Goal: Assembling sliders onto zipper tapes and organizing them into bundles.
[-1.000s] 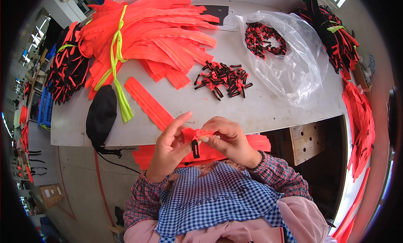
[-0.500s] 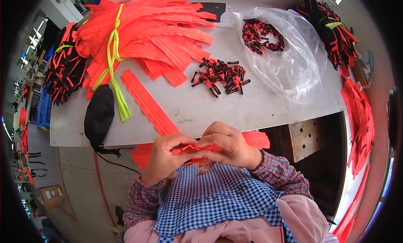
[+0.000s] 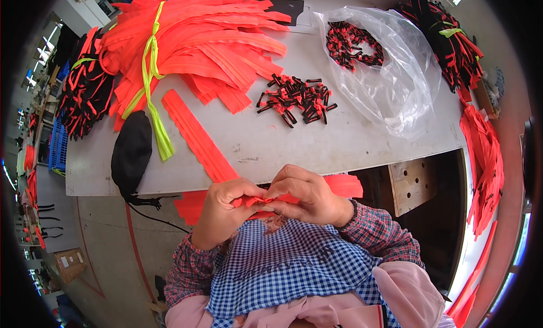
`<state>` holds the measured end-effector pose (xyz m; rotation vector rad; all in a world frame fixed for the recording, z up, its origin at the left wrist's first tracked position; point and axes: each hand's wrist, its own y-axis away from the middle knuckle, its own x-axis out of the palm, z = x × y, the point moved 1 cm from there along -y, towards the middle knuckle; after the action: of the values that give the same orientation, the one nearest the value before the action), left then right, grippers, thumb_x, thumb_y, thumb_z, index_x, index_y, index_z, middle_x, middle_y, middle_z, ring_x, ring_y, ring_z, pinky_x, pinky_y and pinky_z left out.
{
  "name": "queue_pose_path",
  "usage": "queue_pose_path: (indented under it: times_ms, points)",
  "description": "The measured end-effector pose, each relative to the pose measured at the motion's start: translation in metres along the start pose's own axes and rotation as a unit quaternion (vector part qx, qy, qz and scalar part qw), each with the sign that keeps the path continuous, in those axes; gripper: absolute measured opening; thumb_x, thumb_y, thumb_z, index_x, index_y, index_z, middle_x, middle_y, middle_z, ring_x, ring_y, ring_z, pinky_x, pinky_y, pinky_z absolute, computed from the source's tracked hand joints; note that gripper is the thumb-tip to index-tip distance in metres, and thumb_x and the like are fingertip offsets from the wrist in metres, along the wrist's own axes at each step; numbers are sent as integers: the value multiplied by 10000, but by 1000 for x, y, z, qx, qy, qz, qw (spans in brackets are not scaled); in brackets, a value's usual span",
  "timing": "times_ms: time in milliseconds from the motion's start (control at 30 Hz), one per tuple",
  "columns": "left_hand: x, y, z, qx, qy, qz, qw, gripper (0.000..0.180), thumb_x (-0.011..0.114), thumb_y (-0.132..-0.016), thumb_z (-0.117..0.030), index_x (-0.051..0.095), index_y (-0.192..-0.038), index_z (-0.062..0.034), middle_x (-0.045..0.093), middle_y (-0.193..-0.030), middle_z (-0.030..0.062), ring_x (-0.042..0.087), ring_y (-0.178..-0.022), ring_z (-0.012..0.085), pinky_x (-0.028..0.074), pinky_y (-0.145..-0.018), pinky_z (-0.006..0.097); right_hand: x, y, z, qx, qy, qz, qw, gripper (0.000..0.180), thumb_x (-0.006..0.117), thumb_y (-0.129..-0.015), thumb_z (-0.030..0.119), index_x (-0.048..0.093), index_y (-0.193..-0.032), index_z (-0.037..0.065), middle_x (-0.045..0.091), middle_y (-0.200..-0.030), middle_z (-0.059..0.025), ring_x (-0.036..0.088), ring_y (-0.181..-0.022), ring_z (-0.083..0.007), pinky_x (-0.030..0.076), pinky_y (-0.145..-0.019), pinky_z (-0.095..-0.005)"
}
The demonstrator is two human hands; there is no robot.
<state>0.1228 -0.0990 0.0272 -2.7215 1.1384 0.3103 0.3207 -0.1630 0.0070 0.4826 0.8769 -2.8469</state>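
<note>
In front of my apron, my left hand (image 3: 222,206) and my right hand (image 3: 310,196) meet with thumbs and fingertips pinched together. Between them they hold an orange zipper strip (image 3: 249,202), bunched at the fingertips. Whatever small part sits right at the pinch is hidden by the fingers. Orange fabric (image 3: 345,186) sticks out past my right hand, and more orange fabric (image 3: 190,207) shows left of my left hand. Another length of orange zipper strip (image 3: 198,138) runs over the table down to my left hand; I cannot tell whether it is the same piece.
On the white table (image 3: 271,149) lie a tied bundle of orange zipper strips (image 3: 203,39), a pile of small black-and-orange pieces (image 3: 297,99), a clear plastic bag (image 3: 404,96) and a black pouch (image 3: 132,152). Black-and-orange bundles (image 3: 85,96) flank it. A wooden block (image 3: 413,186) sits underneath.
Both hands keep the same pinch on the orange zipper strip, with only slight finger movement. The whole view has shifted a little.
</note>
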Motion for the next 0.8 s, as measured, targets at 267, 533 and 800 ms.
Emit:
queue_pose_path:
  times_ms: [267, 533, 800]
  points:
    - [6, -4, 2, -64, 36, -18, 997, 161, 742, -815, 45, 693, -967, 27, 692, -857, 68, 657, -803, 115, 530, -711, 254, 1, -3, -1, 27, -18, -18, 999, 194, 774, -825, 100, 638, -950, 40, 608, -902, -101, 628, -831, -263, 524, -707, -354]
    - [6, -7, 5, -63, -48, -6, 997, 171, 742, -846, 0, 699, -1011, 25, 695, -907, 51, 659, -847, 108, 533, -737, 250, 3, -3, -13, 58, -81, -1, 995, 176, 769, -843, 97, 627, -916, 23, 612, -848, -81, 619, -783, -234, 502, -682, -336]
    - [-3, -9, -7, -61, 151, 18, 986, 239, 746, -898, -144, 689, -1061, 20, 688, -898, 25, 654, -882, 82, 536, -783, 233, -1, -3, -9, 148, -183, -31, 971, 113, 695, -929, 82, 620, -905, 1, 652, -908, -48, 609, -802, -112, 482, -677, -271]
